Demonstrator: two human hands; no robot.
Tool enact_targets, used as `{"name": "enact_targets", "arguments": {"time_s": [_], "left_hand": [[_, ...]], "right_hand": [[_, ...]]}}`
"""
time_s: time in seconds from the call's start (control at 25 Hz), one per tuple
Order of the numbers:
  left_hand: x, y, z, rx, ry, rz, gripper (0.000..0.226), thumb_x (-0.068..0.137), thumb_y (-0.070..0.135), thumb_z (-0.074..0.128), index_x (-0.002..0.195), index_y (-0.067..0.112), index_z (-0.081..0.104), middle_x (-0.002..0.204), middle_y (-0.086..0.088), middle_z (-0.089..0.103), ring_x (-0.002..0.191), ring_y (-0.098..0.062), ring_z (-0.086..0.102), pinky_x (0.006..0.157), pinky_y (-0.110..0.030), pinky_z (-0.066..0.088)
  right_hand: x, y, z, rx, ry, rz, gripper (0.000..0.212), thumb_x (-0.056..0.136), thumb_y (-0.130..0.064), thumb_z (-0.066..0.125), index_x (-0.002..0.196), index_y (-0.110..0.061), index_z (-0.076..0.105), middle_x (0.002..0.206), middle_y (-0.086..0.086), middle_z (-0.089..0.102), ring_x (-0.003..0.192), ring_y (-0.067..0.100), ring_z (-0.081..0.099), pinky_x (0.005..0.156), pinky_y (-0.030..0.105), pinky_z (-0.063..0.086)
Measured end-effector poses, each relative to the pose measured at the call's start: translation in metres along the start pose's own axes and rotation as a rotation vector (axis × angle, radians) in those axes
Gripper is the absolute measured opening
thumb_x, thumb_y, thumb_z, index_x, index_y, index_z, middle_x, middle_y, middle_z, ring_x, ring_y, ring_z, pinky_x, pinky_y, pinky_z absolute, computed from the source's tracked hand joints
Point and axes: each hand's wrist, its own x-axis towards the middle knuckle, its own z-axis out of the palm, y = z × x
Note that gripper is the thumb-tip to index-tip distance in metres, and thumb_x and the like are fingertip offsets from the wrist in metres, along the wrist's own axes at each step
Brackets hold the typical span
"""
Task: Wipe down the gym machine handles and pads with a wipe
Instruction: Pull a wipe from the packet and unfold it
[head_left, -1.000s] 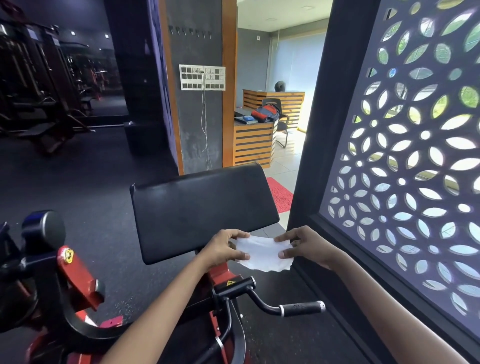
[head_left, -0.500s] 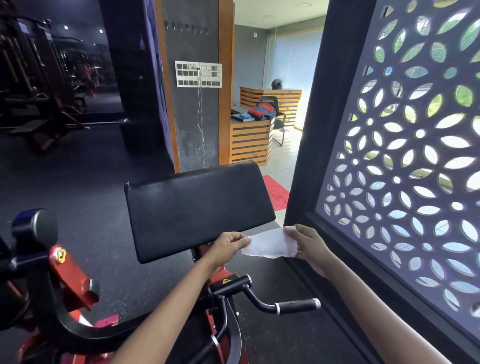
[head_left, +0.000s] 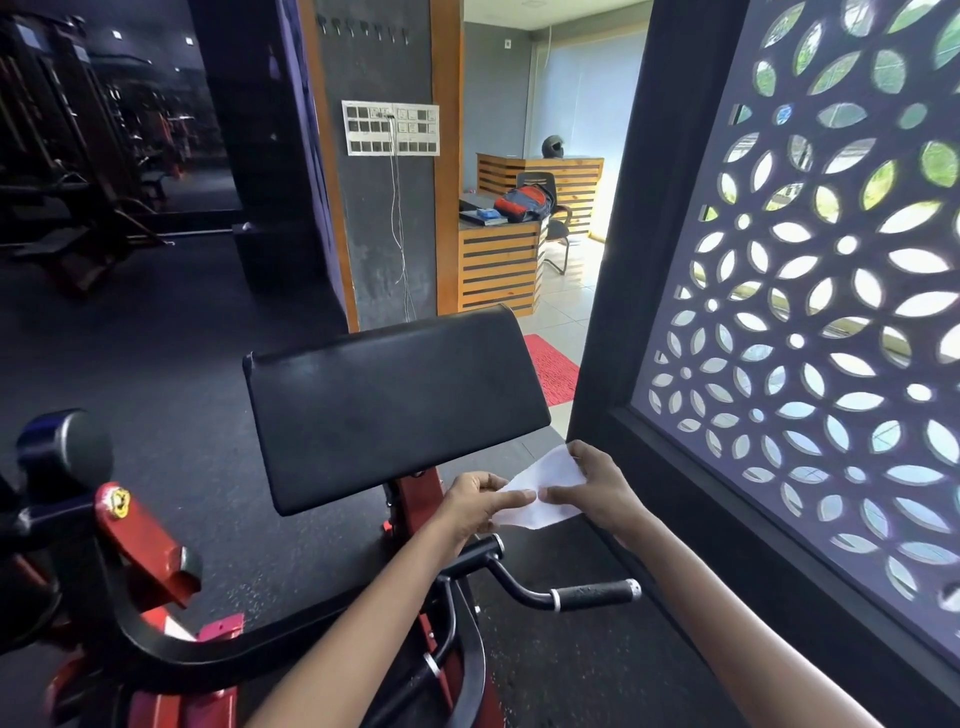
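Note:
A white wipe (head_left: 545, 491) is held between both hands just below the right corner of the black arm pad (head_left: 395, 405) of a red and black gym machine. My left hand (head_left: 475, 506) pinches the wipe's left edge. My right hand (head_left: 592, 486) pinches its right side, thumbs nearly touching. The wipe is folded into a rough triangle and touches neither pad nor handle. The black handle grip (head_left: 597, 596) with a silver end cap sticks out to the right, below my hands.
A red lever arm (head_left: 140, 540) with a round black roller pad (head_left: 67, 452) stands at the left. A dark lattice window screen (head_left: 810, 312) closes off the right. A red mat (head_left: 553, 369) and a wooden desk (head_left: 498, 260) lie beyond the pad.
My hands have drawn closer together, folding the wipe from a flat sheet into a smaller triangle. The view has shifted slightly.

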Motion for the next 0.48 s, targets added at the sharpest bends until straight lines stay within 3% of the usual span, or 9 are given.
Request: {"name": "enact_targets", "arguments": {"time_s": [0.08, 0.2, 0.36, 0.48], "left_hand": [[0.002, -0.002, -0.005, 0.066, -0.016, 0.051, 0.043, 0.062, 0.026, 0.086, 0.095, 0.008, 0.064, 0.091, -0.007, 0.072, 0.084, -0.023, 0.068, 0.077, -0.034, 0.055], [0.003, -0.003, -0.01, 0.153, -0.03, 0.19, 0.01, 0.079, 0.014, 0.074, 0.085, 0.008, 0.068, 0.083, -0.002, 0.069, 0.08, -0.012, 0.063, 0.075, -0.017, 0.049], [0.002, 0.002, -0.016, 0.115, -0.069, 0.241, 0.008, 0.087, 0.014, 0.065, 0.09, 0.009, 0.071, 0.081, -0.003, 0.069, 0.076, -0.01, 0.063, 0.075, -0.021, 0.044], [0.005, 0.007, -0.018, 0.226, -0.04, 0.242, 0.022, 0.093, 0.022, 0.058, 0.114, 0.022, 0.064, 0.106, 0.001, 0.067, 0.094, -0.01, 0.06, 0.074, -0.019, 0.04]], "right_hand": [[0.0, -0.005, -0.007, -0.011, -0.11, -0.037, 0.046, 0.065, -0.019, 0.08, 0.104, -0.016, 0.055, 0.099, 0.0, 0.057, 0.096, 0.019, 0.054, 0.083, 0.031, 0.046], [0.0, -0.019, -0.021, 0.013, -0.229, -0.087, 0.037, 0.069, -0.006, 0.078, 0.099, -0.011, 0.059, 0.086, 0.002, 0.058, 0.083, 0.016, 0.057, 0.073, 0.028, 0.049], [-0.002, -0.036, -0.028, 0.183, -0.117, -0.103, 0.035, 0.068, -0.002, 0.079, 0.097, -0.012, 0.063, 0.088, 0.009, 0.064, 0.077, 0.016, 0.061, 0.064, 0.023, 0.052], [0.0, -0.037, -0.028, 0.243, -0.077, -0.13, 0.034, 0.069, 0.0, 0.079, 0.099, -0.01, 0.066, 0.087, 0.005, 0.066, 0.078, 0.017, 0.062, 0.07, 0.031, 0.053]]}}
